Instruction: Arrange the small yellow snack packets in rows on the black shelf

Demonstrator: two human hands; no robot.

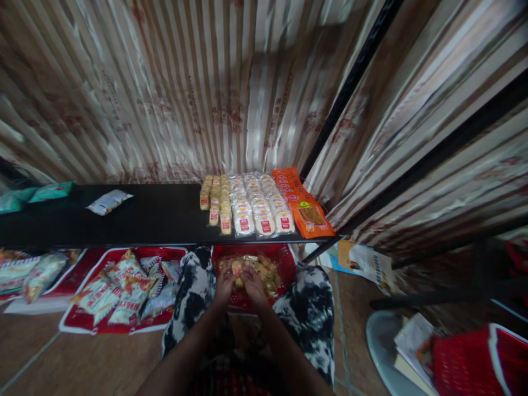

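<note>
Low shelf and baskets, seen from above. The left hand [224,284] and right hand [253,284] meet between the person's knees, fingers curled inward, pinching a small packet [236,268] between their fingertips; the picture is dim here, so the exact finger contacts are hard to make out. The packet is held upright over the middle basket [287,263], which is red and contains a loose heap of yellowish wrapped pieces [266,270].

Above the hands, the right part of the black shelf [165,217] bears, from left to right, three columns of small yellow packets [225,220], three columns of round crackers [264,224] in clear wrap, and an orange bag [303,204], which lies aslant beside the crackers near the shelf's right end. The yellow columns begin at unequal distances from the front edge. Well apart to the left lie a white packet [109,202] and, at the far left, teal bags [49,192].

Below the shelf, left of the knees, the left basket [76,316] holds several snack bags [131,297]; more bags [44,275] lie farther left. On the right, flat bags [367,263] lie on the tiled floor [350,335], near a grey basin [381,346] and a red basket [462,357]. A striped curtain [214,99] hangs behind.
</note>
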